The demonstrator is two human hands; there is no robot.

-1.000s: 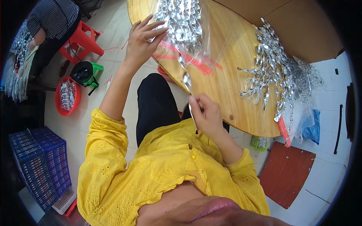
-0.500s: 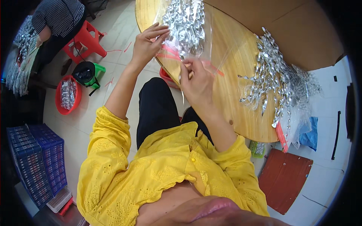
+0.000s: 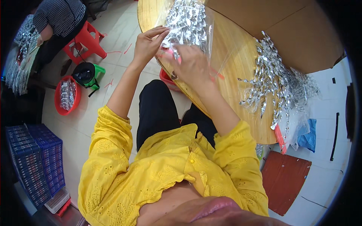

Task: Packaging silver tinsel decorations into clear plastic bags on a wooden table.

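A clear plastic bag (image 3: 209,28) with several silver twisted foil strands (image 3: 184,20) lies on the far part of the wooden table (image 3: 230,45). My left hand (image 3: 148,45) pinches the bag's left edge between thumb and fingers. Over the near end of the bag is my right hand (image 3: 192,62), somewhat blurred, its fingers curled round a silver strand. A bit of that strand (image 3: 174,75) dangles below the hand, past the table edge. Pink strips (image 3: 217,73) show beneath the bag and beside the right hand.
A heap of silver strands (image 3: 271,79) rests on the table's right side, beside a large cardboard box (image 3: 286,26). Left on the floor stand a red basin (image 3: 77,94), a red stool (image 3: 86,41) and blue crates (image 3: 37,158). Another person (image 3: 60,17) sits at far left.
My right hand has moved left and slightly away from me, bringing the strand's end up toward the near end of the bag. My left hand keeps its place at the bag's edge.
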